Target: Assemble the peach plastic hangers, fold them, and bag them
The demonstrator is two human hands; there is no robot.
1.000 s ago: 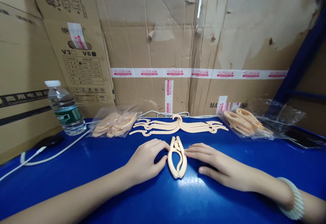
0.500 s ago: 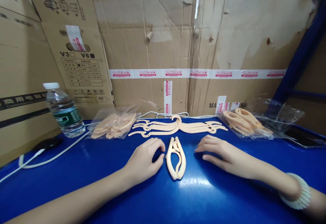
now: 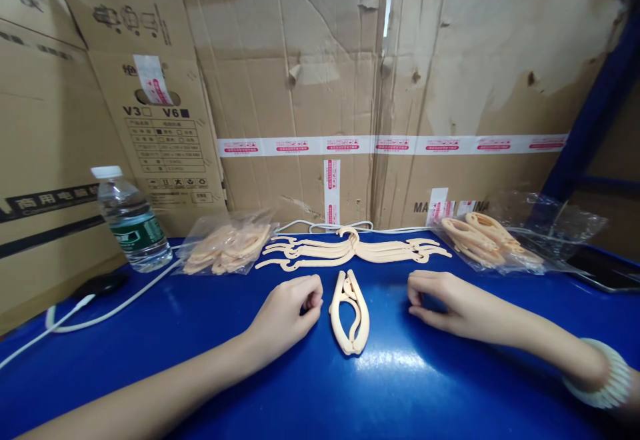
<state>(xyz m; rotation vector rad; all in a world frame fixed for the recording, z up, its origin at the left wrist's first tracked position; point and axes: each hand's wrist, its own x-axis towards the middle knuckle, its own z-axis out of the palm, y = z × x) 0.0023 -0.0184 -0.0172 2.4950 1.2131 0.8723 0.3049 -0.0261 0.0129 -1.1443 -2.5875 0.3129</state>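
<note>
A folded beige hanger lies flat on the blue table, its arms brought together and its hook tucked between them. My left hand rests just left of it, fingers curled in and nothing visible in them. On the other side, farther from the hanger, my right hand lies on the table with its fingers also curled and no object showing. Behind both hands is an overlapping stack of unfolded beige hangers, their hooks pointing away from me.
Clear bags of folded hangers lie at left and right. A water bottle, a black device and a white cable are on the left. At far right lies a phone. Cardboard walls the back.
My fingers have curled in on both hands. The right hand has drawn away to the right from the folded hanger. The hangers lie as before, with a slight shift of the view.
</note>
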